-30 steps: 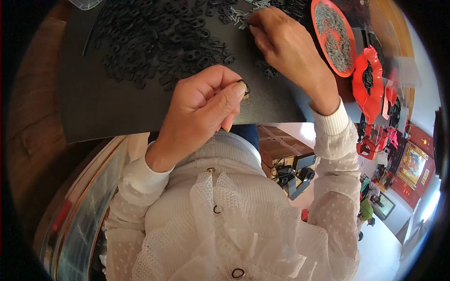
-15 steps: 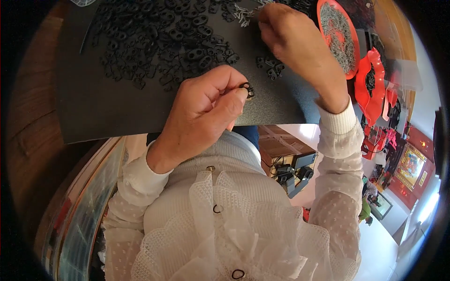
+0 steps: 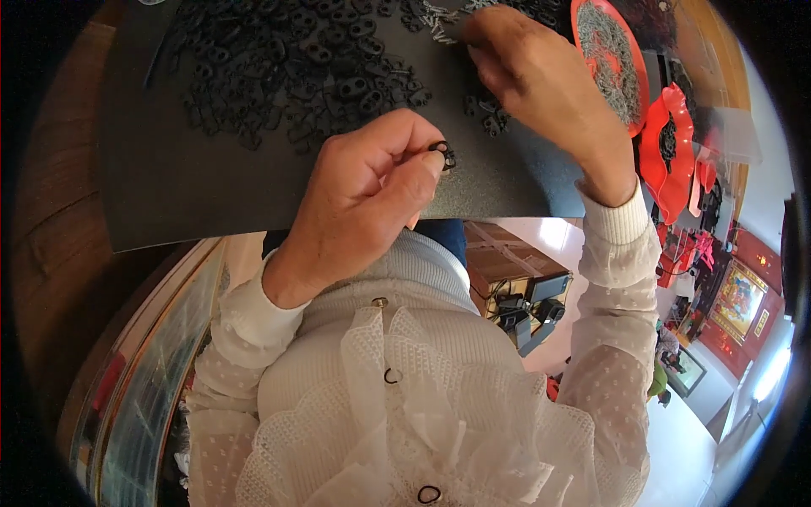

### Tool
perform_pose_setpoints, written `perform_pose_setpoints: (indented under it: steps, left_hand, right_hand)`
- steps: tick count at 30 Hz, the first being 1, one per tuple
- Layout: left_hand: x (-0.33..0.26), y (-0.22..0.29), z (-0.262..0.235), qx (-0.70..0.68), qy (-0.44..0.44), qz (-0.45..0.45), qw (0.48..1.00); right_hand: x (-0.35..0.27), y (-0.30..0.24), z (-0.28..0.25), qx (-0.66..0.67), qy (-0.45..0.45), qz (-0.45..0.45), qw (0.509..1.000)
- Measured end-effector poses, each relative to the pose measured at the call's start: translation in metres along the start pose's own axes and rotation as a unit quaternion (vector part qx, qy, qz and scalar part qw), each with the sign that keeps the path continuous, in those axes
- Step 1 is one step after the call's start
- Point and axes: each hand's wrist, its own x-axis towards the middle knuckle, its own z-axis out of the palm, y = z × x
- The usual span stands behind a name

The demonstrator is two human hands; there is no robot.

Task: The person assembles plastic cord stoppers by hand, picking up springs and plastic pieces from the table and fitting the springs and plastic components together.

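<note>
My left hand [image 3: 363, 198] is closed in a pinch above the near part of the dark table. Between its thumb and forefinger is a small black cord lock piece [image 3: 444, 155] with round holes. My right hand [image 3: 536, 76] reaches over the far right side, fingers bent down and drawn together beside a loose group of small metal springs [image 3: 441, 24]. What its fingertips hold, if anything, is hidden. Just below that hand lies a little cluster of black cord lock parts [image 3: 487, 116]. A wide heap of similar black parts [image 3: 312, 63] spreads beyond my left hand.
A red dish [image 3: 635, 51] full of springs stands right of my right forearm. Nearer is a red wavy-rimmed bowl [image 3: 667, 169] with dark parts. Below the edge of the black tabletop [image 3: 169, 203], a cardboard box [image 3: 498, 262] carries dark devices and cables.
My right hand has shifted very slightly, still by the springs. My left hand keeps its pinch on the cord lock piece, a touch farther up in the picture.
</note>
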Motion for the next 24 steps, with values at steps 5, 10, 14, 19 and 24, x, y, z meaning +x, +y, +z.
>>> perform_pose_setpoints:
  steps: [5,10,14,19,24]
  left_hand:
    - [0.000,-0.001,0.000,-0.012,-0.001,0.002,1.000]
    - [0.000,-0.001,0.001,-0.012,-0.001,0.008,1.000]
    - [0.000,-0.002,-0.001,0.006,-0.001,0.014,1.000]
    - [0.000,-0.001,0.002,-0.035,0.024,-0.001,0.999]
    - [-0.001,-0.002,0.002,-0.030,0.024,0.007,0.999]
  right_hand:
    - [0.007,0.000,0.004,0.015,0.008,-0.012,1.000]
    - [0.002,0.013,0.020,-0.054,0.023,-0.046,0.997]
    - [-0.002,0.012,0.016,-0.036,0.033,-0.055,0.997]
    - [-0.007,0.011,0.008,0.013,0.016,-0.010,1.000]
    - [-0.009,0.014,0.005,0.026,0.017,-0.005,1.000]
